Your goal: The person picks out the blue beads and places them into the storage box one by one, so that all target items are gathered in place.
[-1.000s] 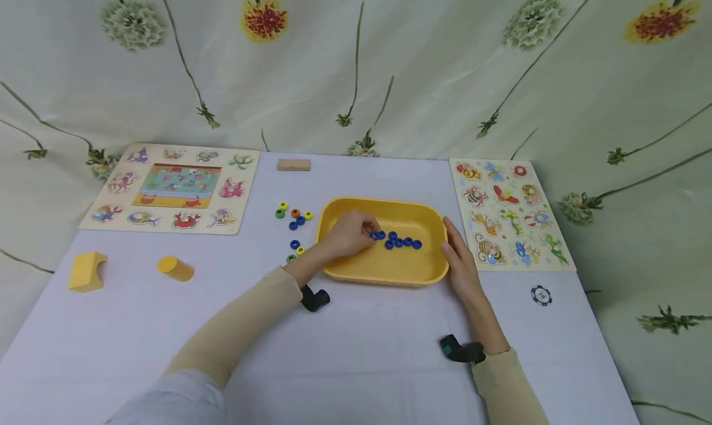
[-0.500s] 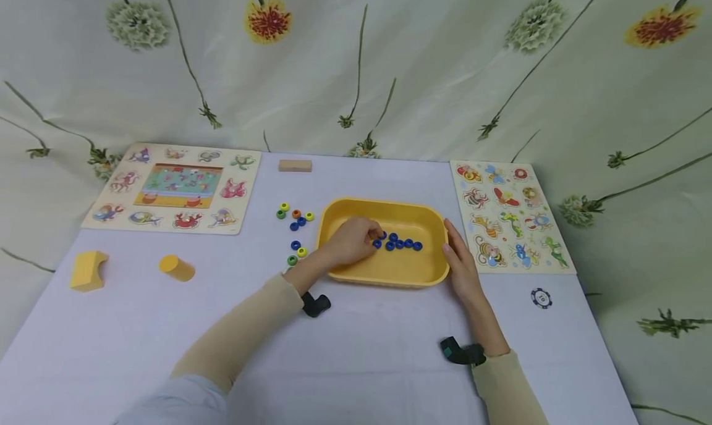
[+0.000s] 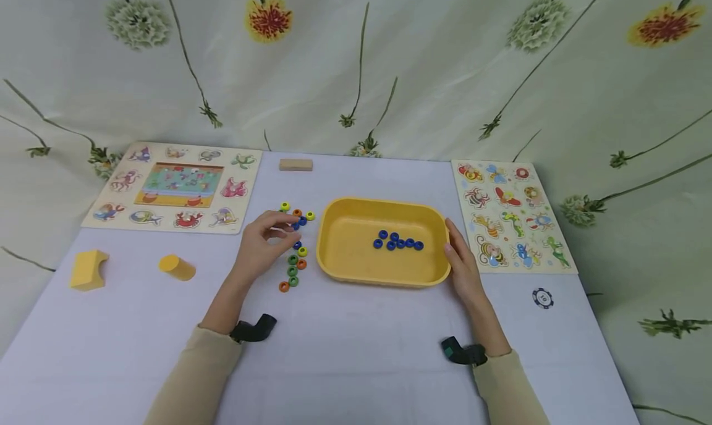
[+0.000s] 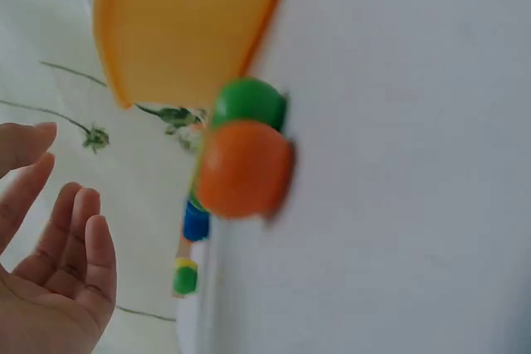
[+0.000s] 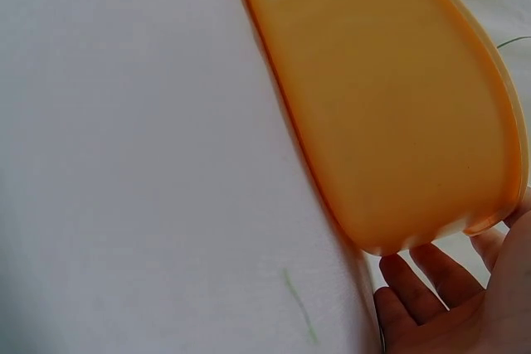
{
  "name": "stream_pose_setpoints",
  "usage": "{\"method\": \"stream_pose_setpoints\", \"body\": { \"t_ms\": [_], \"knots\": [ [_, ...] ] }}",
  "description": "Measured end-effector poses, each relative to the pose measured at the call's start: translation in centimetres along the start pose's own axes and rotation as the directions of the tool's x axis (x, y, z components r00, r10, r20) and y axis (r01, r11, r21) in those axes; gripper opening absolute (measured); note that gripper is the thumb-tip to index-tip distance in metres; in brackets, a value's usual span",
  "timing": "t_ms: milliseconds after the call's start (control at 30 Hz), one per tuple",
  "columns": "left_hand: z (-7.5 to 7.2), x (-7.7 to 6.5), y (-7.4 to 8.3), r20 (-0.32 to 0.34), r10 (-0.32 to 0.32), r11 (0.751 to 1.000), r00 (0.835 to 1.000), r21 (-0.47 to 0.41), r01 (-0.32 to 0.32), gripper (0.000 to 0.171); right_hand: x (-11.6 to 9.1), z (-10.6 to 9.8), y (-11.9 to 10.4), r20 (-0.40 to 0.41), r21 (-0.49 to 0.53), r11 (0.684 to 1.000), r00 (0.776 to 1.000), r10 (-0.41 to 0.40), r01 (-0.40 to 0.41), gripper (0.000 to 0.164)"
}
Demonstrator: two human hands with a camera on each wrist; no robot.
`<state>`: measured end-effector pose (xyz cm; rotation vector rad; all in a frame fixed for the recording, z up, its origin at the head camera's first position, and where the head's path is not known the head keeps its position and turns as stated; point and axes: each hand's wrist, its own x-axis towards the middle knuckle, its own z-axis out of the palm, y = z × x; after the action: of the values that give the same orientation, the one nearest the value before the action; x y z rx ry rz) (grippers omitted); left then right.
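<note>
Above the loose beads beside the tray, my left hand point(image 3: 260, 244) hovers with fingers loosely bent and thumb apart, nothing between them. Several blue beads point(image 3: 400, 244) lie inside the yellow tray point(image 3: 378, 276). Green beads point(image 3: 292, 271), orange beads point(image 3: 284, 286), yellow beads point(image 3: 310, 215) and blue beads point(image 3: 303, 221) are scattered left of it, some partly hidden by my left fingers. My right hand point(image 3: 466, 269) rests against the tray's right end; the right wrist view shows its fingers point(image 5: 415, 288) touching the outer wall. An orange bead point(image 4: 245, 169) looms large in the left wrist view.
Sticker-like picture boards lie at both sides, a sea-animal board point(image 3: 228, 218) and an insect board point(image 3: 514, 261). A wooden block point(image 3: 296, 165) lies at the back. Left are a yellow arched block point(image 3: 86, 270) and a yellow cylinder point(image 3: 177, 268). A poker chip point(image 3: 542, 298) lies right.
My left hand has let go of a blue bead in the tray, then moved out left over the loose beads. My right hand stays at the tray's end.
</note>
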<state>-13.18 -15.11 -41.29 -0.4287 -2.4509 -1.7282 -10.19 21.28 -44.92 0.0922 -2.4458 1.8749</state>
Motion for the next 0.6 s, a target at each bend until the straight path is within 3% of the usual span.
{"method": "stream_pose_setpoints", "body": {
  "t_ms": [167,267,433,600],
  "knots": [
    [-0.8,-0.4,-4.6,0.001,-0.092,0.994,0.996,-0.059,0.092,0.035,0.0,0.1,-0.1,0.003,0.003,1.0,1.0,-0.001,0.001,0.046],
    [-0.8,-0.5,-6.6,0.021,-0.122,0.99,0.992,-0.072,0.123,0.038,0.0,0.1,-0.2,0.003,0.001,1.0,1.0,-0.009,0.009,0.045],
    [-0.6,-0.6,-7.7,0.029,-0.12,0.992,0.992,-0.045,0.121,0.039,0.0,0.1,-0.1,-0.003,0.0,1.0,1.0,-0.005,0.005,0.045],
    [-0.3,-0.7,-7.8,0.024,-0.133,0.99,0.991,0.055,0.132,0.037,0.0,0.0,0.1,-0.008,0.012,1.0,1.0,0.004,-0.004,0.045]
  ]
}}
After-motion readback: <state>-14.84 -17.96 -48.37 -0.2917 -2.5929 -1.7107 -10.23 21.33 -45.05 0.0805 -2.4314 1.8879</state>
